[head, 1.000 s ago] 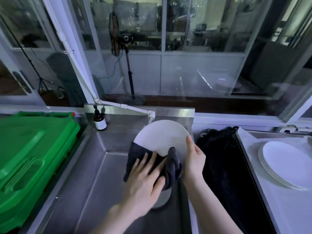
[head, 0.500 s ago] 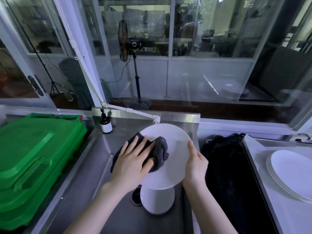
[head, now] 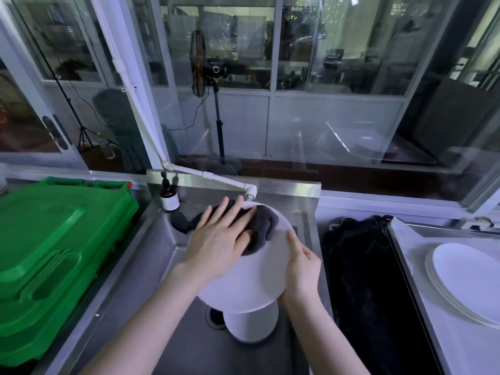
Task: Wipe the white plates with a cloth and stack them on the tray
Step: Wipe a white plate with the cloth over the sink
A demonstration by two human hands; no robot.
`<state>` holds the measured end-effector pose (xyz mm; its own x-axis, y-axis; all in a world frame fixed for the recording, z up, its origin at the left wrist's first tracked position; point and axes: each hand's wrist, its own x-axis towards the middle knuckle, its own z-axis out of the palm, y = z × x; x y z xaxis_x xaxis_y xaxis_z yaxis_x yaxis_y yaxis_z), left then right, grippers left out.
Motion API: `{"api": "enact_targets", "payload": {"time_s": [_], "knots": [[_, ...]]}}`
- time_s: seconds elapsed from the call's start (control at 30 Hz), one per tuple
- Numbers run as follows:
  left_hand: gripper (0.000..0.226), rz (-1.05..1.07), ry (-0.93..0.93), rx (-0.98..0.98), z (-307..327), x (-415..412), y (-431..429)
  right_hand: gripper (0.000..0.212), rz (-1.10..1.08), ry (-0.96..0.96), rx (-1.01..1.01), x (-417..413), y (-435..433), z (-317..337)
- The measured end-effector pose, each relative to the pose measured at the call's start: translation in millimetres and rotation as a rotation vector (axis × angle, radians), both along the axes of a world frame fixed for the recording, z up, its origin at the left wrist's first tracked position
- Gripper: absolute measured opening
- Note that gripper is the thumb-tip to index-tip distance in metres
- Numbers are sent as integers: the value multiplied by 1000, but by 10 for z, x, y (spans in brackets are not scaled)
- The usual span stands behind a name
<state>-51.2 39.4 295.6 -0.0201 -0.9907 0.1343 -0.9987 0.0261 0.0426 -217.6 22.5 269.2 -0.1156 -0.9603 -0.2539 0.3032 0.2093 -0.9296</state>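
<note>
Over the steel sink [head: 127,307] I hold a white plate [head: 254,280] tilted toward me. My right hand [head: 301,266] grips its right rim, thumb on the face. My left hand [head: 219,239] lies flat with spread fingers on a dark grey cloth [head: 261,226], pressing it against the plate's upper part. Below the held plate, more white plates [head: 251,324] sit in the sink, mostly hidden. At the right, a stack of white plates [head: 468,282] rests on a metal tray [head: 405,247].
A green plastic crate lid [head: 54,253] fills the left counter. A brown pump bottle [head: 169,194] stands at the sink's back left corner, under a white tap pipe [head: 216,177]. A black mat [head: 362,280] lies between sink and tray. Glass windows run behind.
My left hand has slid the cloth from the plate's lower left up toward its top edge. The right hand keeps its grip on the rim.
</note>
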Motion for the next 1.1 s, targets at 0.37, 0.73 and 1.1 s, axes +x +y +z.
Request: {"api": "enact_targets", "payload": {"time_s": [0.37, 0.73, 1.1], "knots": [[61, -70, 159, -17, -208, -516, 438, 25, 17, -63, -48, -21, -130, 68], [42, -113, 457, -467, 227, -118, 13, 48, 49, 65, -43, -12, -81, -20], [34, -295, 1335, 118, 763, -52, -111, 52, 56, 206, -55, -91, -179, -75]]}}
